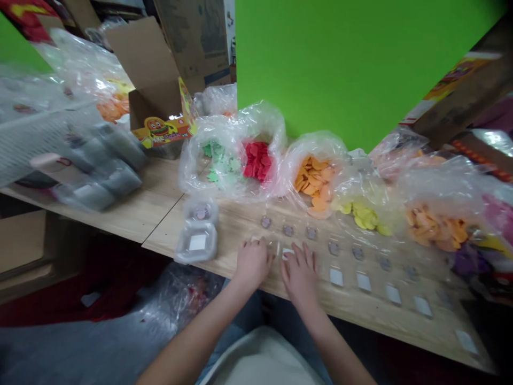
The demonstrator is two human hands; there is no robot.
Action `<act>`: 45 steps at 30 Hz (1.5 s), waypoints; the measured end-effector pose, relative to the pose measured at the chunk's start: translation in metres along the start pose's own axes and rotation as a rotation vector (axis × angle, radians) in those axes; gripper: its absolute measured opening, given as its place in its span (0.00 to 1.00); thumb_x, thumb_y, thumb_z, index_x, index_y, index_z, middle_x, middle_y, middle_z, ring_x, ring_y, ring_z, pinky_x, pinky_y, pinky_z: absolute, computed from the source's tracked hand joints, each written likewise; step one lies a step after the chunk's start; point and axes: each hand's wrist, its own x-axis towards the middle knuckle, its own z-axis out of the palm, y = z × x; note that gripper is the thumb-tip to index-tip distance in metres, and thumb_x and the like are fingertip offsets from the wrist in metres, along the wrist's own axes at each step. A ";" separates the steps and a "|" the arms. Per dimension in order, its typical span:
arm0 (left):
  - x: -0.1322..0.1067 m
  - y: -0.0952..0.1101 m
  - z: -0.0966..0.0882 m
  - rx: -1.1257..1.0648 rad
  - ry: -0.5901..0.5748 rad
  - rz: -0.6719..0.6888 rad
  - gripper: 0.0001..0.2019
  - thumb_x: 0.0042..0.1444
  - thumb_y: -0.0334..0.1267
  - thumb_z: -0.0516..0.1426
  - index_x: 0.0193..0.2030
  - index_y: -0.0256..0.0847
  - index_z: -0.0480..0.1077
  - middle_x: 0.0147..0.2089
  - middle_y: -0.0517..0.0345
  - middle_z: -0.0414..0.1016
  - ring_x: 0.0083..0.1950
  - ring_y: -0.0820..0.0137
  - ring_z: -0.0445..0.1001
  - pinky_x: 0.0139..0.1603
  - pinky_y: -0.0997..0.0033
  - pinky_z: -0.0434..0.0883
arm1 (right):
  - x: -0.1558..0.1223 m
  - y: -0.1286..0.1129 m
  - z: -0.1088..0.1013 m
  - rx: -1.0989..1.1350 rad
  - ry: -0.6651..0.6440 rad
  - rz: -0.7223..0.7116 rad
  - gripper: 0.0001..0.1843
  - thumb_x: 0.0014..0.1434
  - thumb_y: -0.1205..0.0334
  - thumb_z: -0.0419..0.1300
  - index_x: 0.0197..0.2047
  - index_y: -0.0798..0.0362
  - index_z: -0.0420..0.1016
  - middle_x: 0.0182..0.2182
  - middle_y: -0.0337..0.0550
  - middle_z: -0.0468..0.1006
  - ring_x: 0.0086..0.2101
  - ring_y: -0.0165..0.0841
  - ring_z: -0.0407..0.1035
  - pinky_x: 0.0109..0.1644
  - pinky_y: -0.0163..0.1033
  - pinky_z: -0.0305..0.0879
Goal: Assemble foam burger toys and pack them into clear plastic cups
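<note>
My left hand (253, 263) is over a clear plastic box near the table's front edge, its fingers bent down at the box. Close beside it, my right hand (301, 274) lies with its fingers stretched over a clear box with a white card (287, 253). Several open clear boxes run along the table to the right. Their back halves hold small greyish pieces (311, 232), and their front halves show white cards (335, 277). To the left of my hands are stacked clear boxes (196, 243), open, with a white card in the front half.
Clear bags of green (220, 163), red (257, 161), orange (315, 179) and yellow pieces (365, 215) line the back of the wooden table (162, 187). A printed carton (162, 131) stands open at the left, near blurred clear boxes (108, 166). A green panel (352, 64) rises behind.
</note>
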 end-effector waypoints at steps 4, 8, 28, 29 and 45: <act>-0.045 -0.028 -0.034 -0.295 0.140 0.027 0.20 0.53 0.27 0.48 0.54 0.43 0.61 0.50 0.51 0.70 0.51 0.65 0.68 0.50 0.64 0.65 | 0.031 -0.035 -0.020 0.212 0.090 -0.122 0.14 0.60 0.64 0.47 0.44 0.54 0.70 0.45 0.52 0.71 0.54 0.41 0.57 0.55 0.54 0.56; -0.085 -0.083 -0.063 -0.313 0.604 -0.276 0.15 0.54 0.30 0.50 0.49 0.41 0.64 0.48 0.51 0.68 0.50 0.63 0.67 0.52 0.58 0.65 | 0.067 -0.125 -0.008 0.302 -0.114 -0.582 0.20 0.60 0.59 0.49 0.53 0.57 0.64 0.54 0.52 0.64 0.59 0.42 0.49 0.60 0.51 0.50; -0.084 -0.144 -0.071 -0.305 0.506 -0.025 0.30 0.54 0.37 0.55 0.62 0.40 0.48 0.60 0.43 0.58 0.62 0.59 0.56 0.59 0.53 0.58 | 0.092 -0.170 0.016 1.181 -0.389 0.017 0.07 0.51 0.60 0.60 0.30 0.52 0.65 0.42 0.43 0.74 0.45 0.35 0.67 0.51 0.45 0.60; -0.083 -0.145 -0.072 -0.210 0.432 0.024 0.29 0.54 0.38 0.55 0.62 0.40 0.50 0.61 0.44 0.59 0.63 0.59 0.54 0.61 0.52 0.55 | 0.094 -0.166 0.015 1.277 -0.390 0.069 0.06 0.52 0.60 0.59 0.32 0.52 0.66 0.42 0.43 0.74 0.45 0.35 0.68 0.51 0.44 0.62; -0.077 -0.170 -0.130 -0.127 0.203 0.108 0.05 0.54 0.40 0.55 0.32 0.42 0.69 0.31 0.64 0.74 0.34 0.74 0.72 0.59 0.61 0.59 | 0.058 -0.131 0.067 0.182 -0.164 -0.306 0.09 0.59 0.69 0.50 0.37 0.52 0.71 0.38 0.46 0.75 0.42 0.37 0.65 0.48 0.41 0.62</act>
